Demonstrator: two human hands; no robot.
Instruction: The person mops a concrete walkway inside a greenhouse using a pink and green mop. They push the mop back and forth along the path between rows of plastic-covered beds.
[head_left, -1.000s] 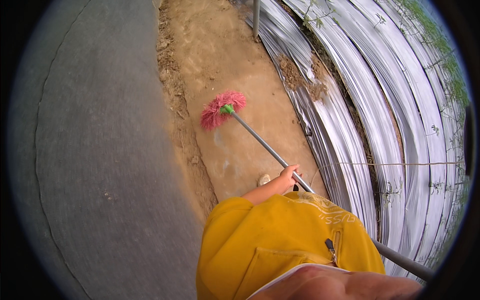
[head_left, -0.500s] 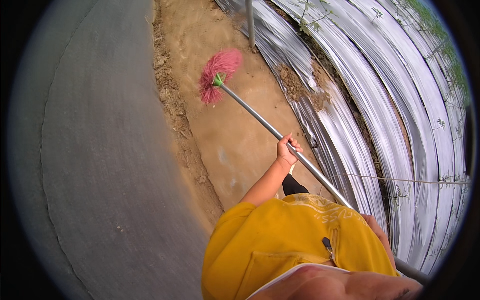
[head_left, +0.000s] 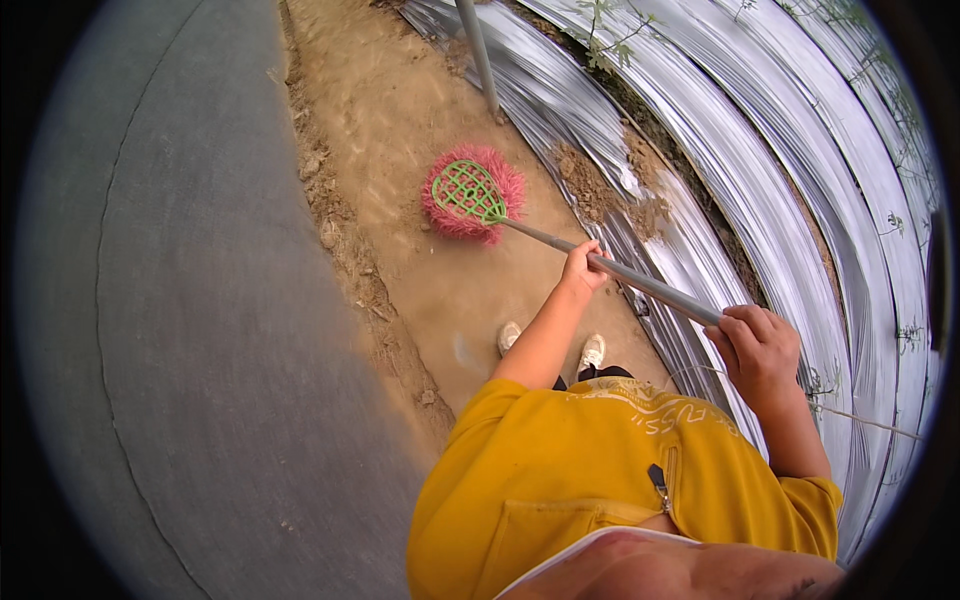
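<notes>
A long-handled broom [head_left: 640,281] with a grey metal pole is in both my hands. Its head is a green plastic lattice backed by pink bristles [head_left: 512,190], over the brown dirt strip [head_left: 420,290] ahead of me. My left hand [head_left: 585,266] is closed round the pole partway along. Farther back, at the right, my right hand [head_left: 757,345] grips the pole near its end. The lattice side faces up; whether the bristles touch the ground I cannot tell.
Grey pavement [head_left: 220,300] runs along the left, bordered by a crumbly soil edge [head_left: 350,260]. Silver plastic sheeting [head_left: 740,130] covers planted rows on the right. A metal post [head_left: 478,60] stands ahead, and a thin cord [head_left: 865,421] crosses at the right. My shoes [head_left: 592,352] are on the dirt.
The broom head has come nearer and to the right, turning so its green lattice shows. My right hand has come up into view from beside my body. Both shoes now show.
</notes>
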